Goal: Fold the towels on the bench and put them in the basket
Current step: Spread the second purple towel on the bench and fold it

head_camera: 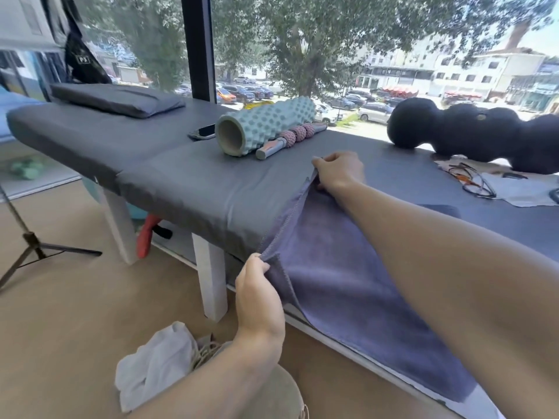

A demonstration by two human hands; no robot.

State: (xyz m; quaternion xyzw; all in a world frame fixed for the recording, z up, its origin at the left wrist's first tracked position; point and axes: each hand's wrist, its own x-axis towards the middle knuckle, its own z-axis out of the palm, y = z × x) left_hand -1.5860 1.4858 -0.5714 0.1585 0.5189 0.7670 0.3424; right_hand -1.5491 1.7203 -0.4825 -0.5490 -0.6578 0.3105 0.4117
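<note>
Pinching towel (348, 267) corners (both hands)

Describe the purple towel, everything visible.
The purple towel looks like soft, napped cloth, greyish purple, with a stitched hem along its left edge. It lies spread on the grey bench, its near part hanging over the front edge. The left hand pinches the near corner at the bench edge; the right hand grips the far corner, lifting that edge slightly. The right forearm crosses above it.
</note>
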